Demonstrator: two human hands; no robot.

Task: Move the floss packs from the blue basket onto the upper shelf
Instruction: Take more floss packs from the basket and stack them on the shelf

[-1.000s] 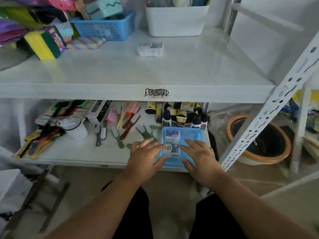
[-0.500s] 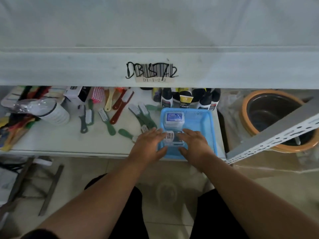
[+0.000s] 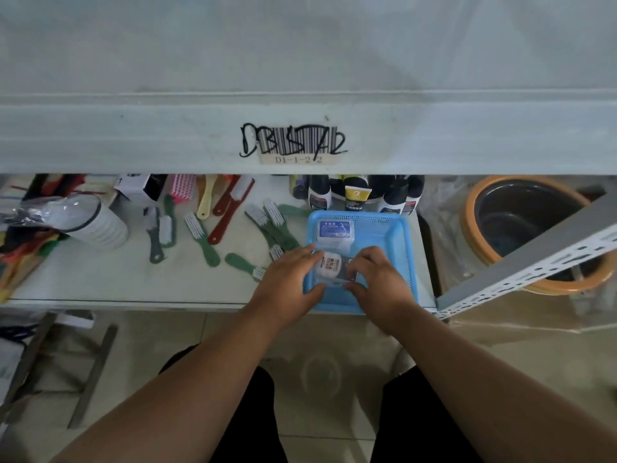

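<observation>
A blue basket (image 3: 394, 235) sits on the lower shelf near its front right corner. A floss pack with a blue label (image 3: 335, 230) lies at the basket's far side. A second, clear floss pack (image 3: 332, 264) is at the near side, gripped between both hands. My left hand (image 3: 287, 279) holds its left edge and my right hand (image 3: 377, 279) holds its right edge. The upper shelf (image 3: 300, 61) fills the top of the view; its front lip carries a barcode label.
Green, red and yellow brushes (image 3: 230, 215) lie scattered left of the basket. Dark bottles (image 3: 357, 193) stand behind it. A stack of cups in plastic (image 3: 90, 222) lies at left. An orange-rimmed pot (image 3: 521, 222) sits right of the shelf, behind a slotted white upright (image 3: 534, 265).
The view dropped and came closer to the lower shelf. Both hands went from resting over the basket to closing on the near floss pack.
</observation>
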